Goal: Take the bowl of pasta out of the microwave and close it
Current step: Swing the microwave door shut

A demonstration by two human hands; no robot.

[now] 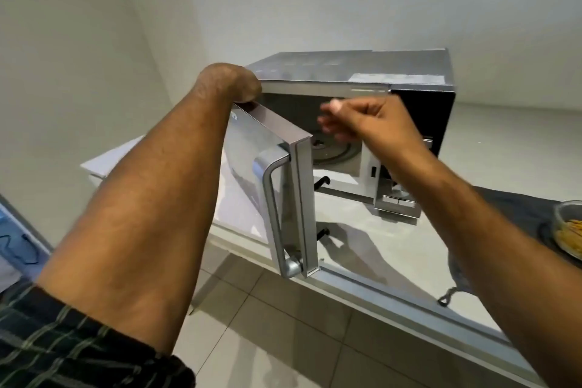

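Observation:
A silver microwave (346,72) stands on the grey counter with its door (267,142) swung partly out toward me. My left hand (233,82) rests over the door's top edge, near the hinge side, fingers hidden behind it. My right hand (356,120) hovers blurred in front of the open cavity, fingers loosely curled, holding nothing. Inside, only the bare turntable (337,151) shows. The glass bowl of pasta (568,230) sits on a dark cloth at the far right edge of the counter.
The counter (378,236) has a metal front edge, with tiled floor below. A dark cloth (504,205) with a loop lies under the bowl. A white box (116,161) sits left of the microwave. Walls close in at the left and behind.

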